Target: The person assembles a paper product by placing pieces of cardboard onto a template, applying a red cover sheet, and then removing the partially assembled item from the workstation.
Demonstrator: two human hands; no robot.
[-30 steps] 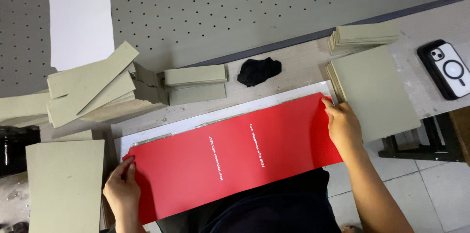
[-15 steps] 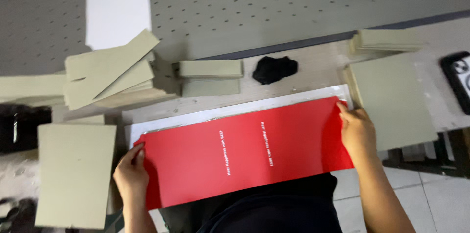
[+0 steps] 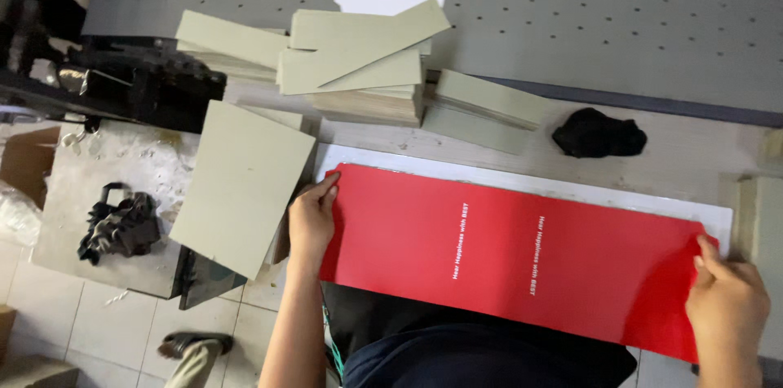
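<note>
A long red printed sheet [image 3: 506, 253] lies across a white sheet [image 3: 587, 192] on the worktable, with two short lines of white lettering near its middle. My left hand [image 3: 310, 221] pinches the red sheet's left end. At the far right, my right hand [image 3: 726, 298] grips the other end, fingers over the edge. A large grey board [image 3: 241, 184] lies just left of my left hand.
Stacks of grey board strips [image 3: 359, 62] sit behind the sheet, with a black cloth [image 3: 599, 133] to their right. A grey perforated surface [image 3: 620, 21] fills the back. A dark machine [image 3: 139, 82] and a crumpled black rag [image 3: 118, 225] are at left.
The view has swung left and tilted, so the strips and sheet sit further right. Both hands keep their hold on the red sheet's ends.
</note>
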